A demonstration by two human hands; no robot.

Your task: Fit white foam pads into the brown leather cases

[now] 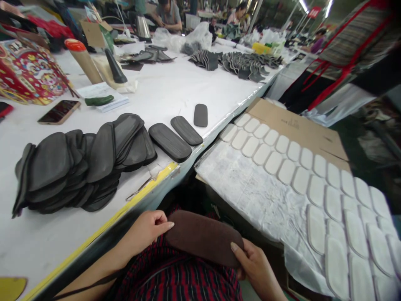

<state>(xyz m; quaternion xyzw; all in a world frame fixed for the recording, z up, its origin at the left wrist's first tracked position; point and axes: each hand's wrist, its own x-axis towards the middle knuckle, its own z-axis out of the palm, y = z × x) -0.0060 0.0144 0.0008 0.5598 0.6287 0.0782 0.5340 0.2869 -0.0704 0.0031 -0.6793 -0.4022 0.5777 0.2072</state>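
Observation:
Above my lap I hold a dark brown, flat pad with rounded ends, stretched between both hands. My left hand pinches its left end between thumb and curled fingers. At the right end, my right hand has its thumb on top and its fingers underneath. On the table to the left lies a heaped stack of dark grey rounded pads. Beside it, close to the table edge, are a larger single pad, a narrower one and a small one.
On my right, rows of white rounded pads cover a lower board with cardboard behind. The white table carries a phone, a cucumber on paper, and a red patterned box. A person in a red-trimmed apron stands at right.

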